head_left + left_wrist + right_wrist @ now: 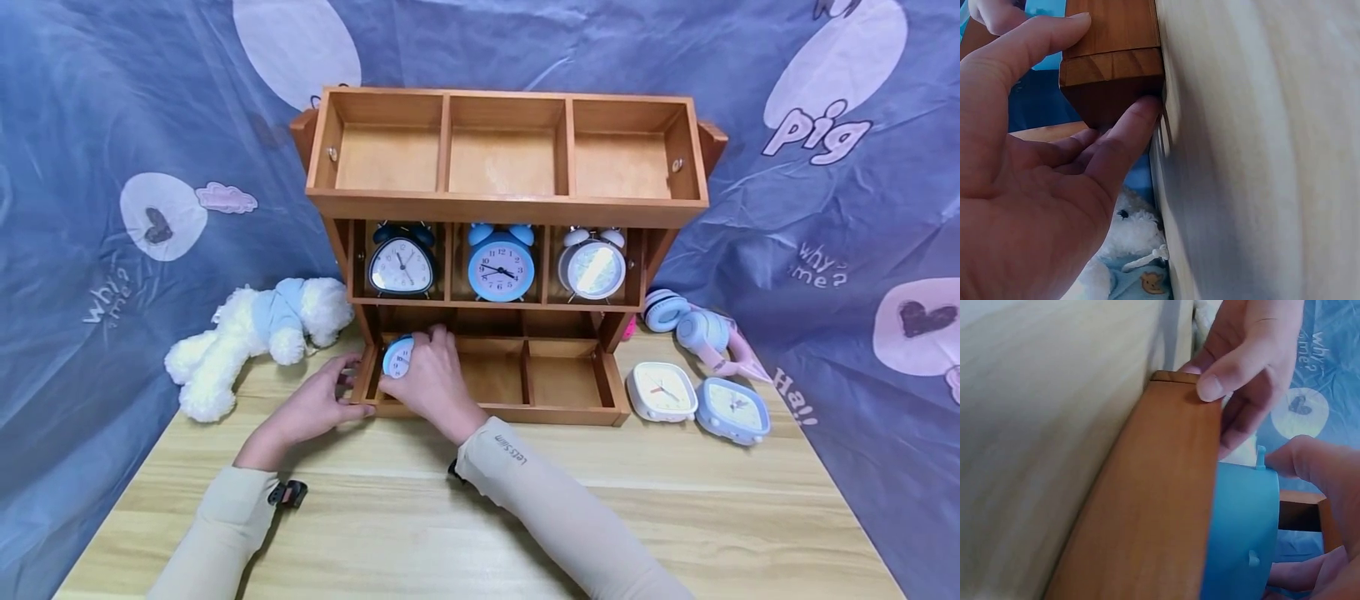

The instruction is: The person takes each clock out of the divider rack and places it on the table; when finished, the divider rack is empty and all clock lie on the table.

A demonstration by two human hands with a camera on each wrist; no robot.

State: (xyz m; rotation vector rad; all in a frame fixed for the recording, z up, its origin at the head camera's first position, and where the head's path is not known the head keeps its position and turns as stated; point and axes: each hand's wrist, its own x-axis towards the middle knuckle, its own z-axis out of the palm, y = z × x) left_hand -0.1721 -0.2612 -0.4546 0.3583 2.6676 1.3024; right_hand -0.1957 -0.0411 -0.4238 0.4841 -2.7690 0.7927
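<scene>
My right hand [437, 377] holds a round blue alarm clock [397, 358] in the bottom left compartment of a wooden shelf [507, 208]. In the right wrist view the blue clock's casing [1241, 519] shows behind the front board, with fingers on its back side; part of its dial is covered in the head view. My left hand [321, 407] grips the shelf's lower left corner. The left wrist view shows the thumb on the front face of the corner [1113, 65] and a finger against its side.
In the middle row stand a dark alarm clock [402, 266], a blue one [501, 268] and a white one [596, 269]. Right of the shelf lie a white square clock [662, 392], a blue square clock [732, 410] and headphones [703, 330]. A white plush toy [247, 342] lies left.
</scene>
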